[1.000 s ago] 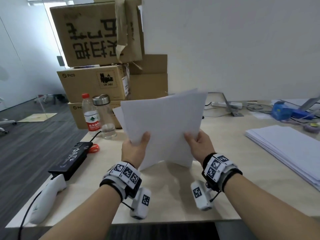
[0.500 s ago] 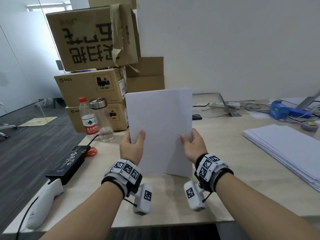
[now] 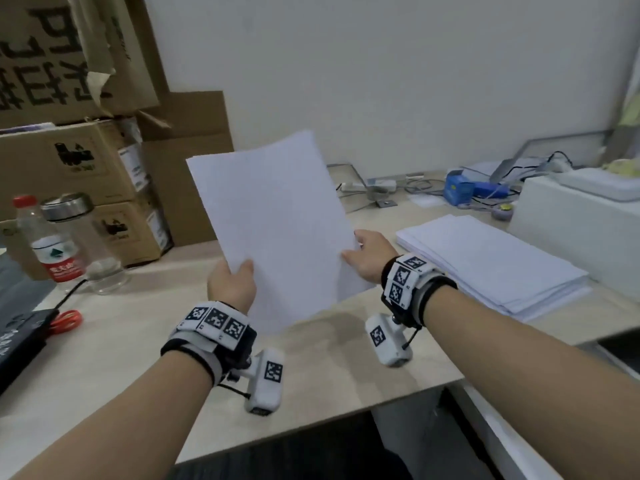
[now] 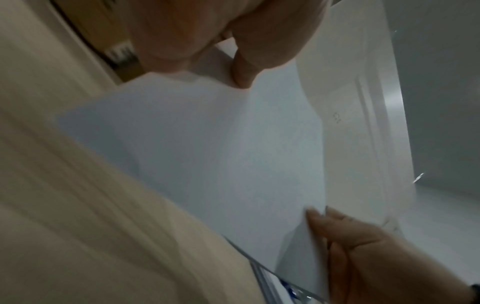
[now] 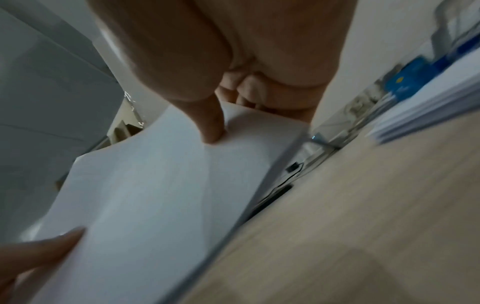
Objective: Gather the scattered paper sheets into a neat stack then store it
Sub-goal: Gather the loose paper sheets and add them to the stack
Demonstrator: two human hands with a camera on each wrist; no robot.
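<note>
Against a plain white wall, a light wood desk (image 3: 329,368) carries office clutter while a person holds a squared sheaf of white paper sheets (image 3: 277,230) upright and tilted, clear of the desktop near its front edge. The left hand (image 3: 230,285) pinches the sheaf's lower left edge, thumb on the near face and fingers hidden behind; the right hand (image 3: 369,258) pinches the right edge, thumb (image 5: 211,125) pressed on the near face, fingers curled behind. A larger paper stack (image 3: 491,261) lies flat toward the desk's right edge. At the left edge stand a red-capped water bottle (image 3: 48,240), its red label too blurred to read, and a clear steel-lidded bottle (image 3: 90,244). Stacked cardboard boxes (image 3: 79,157) behind them bear large black characters, upside down.
</note>
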